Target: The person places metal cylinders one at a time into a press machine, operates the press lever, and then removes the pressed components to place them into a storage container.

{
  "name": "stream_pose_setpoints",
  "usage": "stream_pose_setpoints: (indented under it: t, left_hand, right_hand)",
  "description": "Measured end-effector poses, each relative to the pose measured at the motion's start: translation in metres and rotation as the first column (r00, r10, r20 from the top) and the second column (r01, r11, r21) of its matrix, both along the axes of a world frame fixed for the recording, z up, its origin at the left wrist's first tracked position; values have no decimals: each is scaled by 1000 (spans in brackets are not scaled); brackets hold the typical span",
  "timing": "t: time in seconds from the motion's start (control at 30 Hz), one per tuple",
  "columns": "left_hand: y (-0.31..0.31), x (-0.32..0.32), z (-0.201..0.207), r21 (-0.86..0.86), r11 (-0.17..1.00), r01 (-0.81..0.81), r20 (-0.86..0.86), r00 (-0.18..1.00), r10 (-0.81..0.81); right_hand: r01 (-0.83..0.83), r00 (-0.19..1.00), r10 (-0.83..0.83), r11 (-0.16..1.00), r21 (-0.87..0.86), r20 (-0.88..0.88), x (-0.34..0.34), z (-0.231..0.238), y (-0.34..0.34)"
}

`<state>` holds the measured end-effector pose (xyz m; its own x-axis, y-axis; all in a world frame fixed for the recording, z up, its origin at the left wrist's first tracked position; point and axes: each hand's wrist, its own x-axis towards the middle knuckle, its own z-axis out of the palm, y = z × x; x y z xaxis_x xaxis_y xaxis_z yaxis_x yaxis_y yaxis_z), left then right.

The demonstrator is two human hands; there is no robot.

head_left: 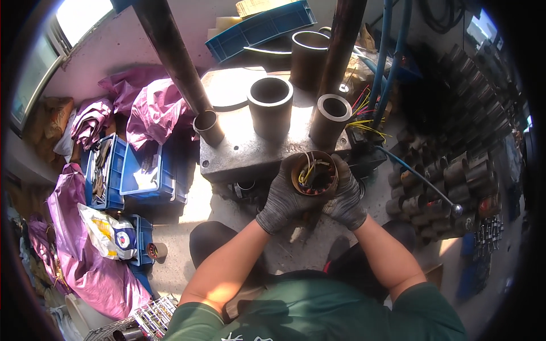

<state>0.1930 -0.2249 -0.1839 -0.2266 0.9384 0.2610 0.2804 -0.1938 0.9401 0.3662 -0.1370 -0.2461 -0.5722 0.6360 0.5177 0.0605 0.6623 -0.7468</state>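
Note:
Between both hands I hold a motor stator (314, 181), a dark round metal shell with copper-red windings and yellow and white lead wires inside its open top. My left hand (281, 196), in a grey knit glove, wraps its left side. My right hand (346, 196), gloved the same way, grips its right side. Just beyond my hands is the front edge of a heavy metal press plate (227, 161). A wide steel tube (271, 116) stands upright on the plate, and a narrower thick-walled sleeve (330, 128) stands to its right.
Dark press columns (170, 54) rise from the plate; the left one ends in a small collar (209, 128). Blue crates (149, 181) and purple sacks (154, 113) lie at left. Stacked metal cylinders (441, 187) fill the right, beside a ball-ended lever (424, 184). Blue hoses (395, 57) hang behind.

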Motion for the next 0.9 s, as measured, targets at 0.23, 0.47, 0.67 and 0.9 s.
stream_pose_setpoints:
  t: [0.23, 0.47, 0.67, 0.9]
  left_hand:
    - [-9, -15, 13, 168, 986, 3, 285, 957, -51]
    - [-6, -21, 27, 297, 954, -23, 508, 850, -138]
    - [0, -33, 28, 342, 934, -102, 481, 873, -80]
    - [21, -46, -4, -92, 996, -23, 535, 842, 69]
  right_hand:
    - [-357, 920, 219, 813, -460, -326, 18, 38, 21]
    - [-500, 863, 51, 227, -836, -502, -1, 72, 0]
    - [-489, 849, 11, 398, -776, -529, -37, 125, 25]
    - [-158, 955, 60, 933, -324, -292, -79, 190, 91]
